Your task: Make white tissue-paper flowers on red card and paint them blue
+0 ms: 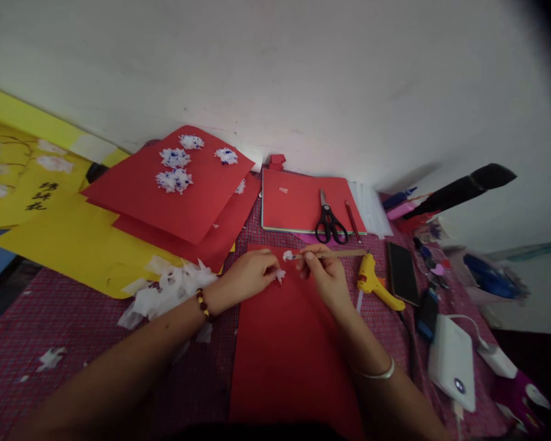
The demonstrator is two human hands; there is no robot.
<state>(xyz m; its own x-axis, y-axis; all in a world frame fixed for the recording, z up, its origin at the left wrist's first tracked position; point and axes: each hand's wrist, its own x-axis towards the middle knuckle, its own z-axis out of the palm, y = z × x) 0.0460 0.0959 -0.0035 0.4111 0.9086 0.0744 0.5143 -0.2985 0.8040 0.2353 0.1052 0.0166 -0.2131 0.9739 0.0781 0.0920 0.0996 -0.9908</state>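
My left hand [257, 271] is closed, its fingertips pinching a small piece of white tissue paper [280, 275] over a sheet of red paper [294, 355]. In my right hand [321, 269] is a thin, light-brown stick [344, 253], held like a pen. Its left tip meets a small white tissue tuft [288, 255] near the red sheet's top edge. Whether the stick is a brush or a pencil I cannot tell. Beside my left wrist lies a loose heap of white tissue paper [169, 291].
Behind my hands, black-handled scissors [329, 223] and a dark red pencil [352, 222] rest on a red paper stack [298, 199]. A yellow glue gun [371, 283] lies at right, near a phone [403, 274] and a white power bank [452, 361]. Red card [165, 211] bears blue-white paper flowers [174, 180].
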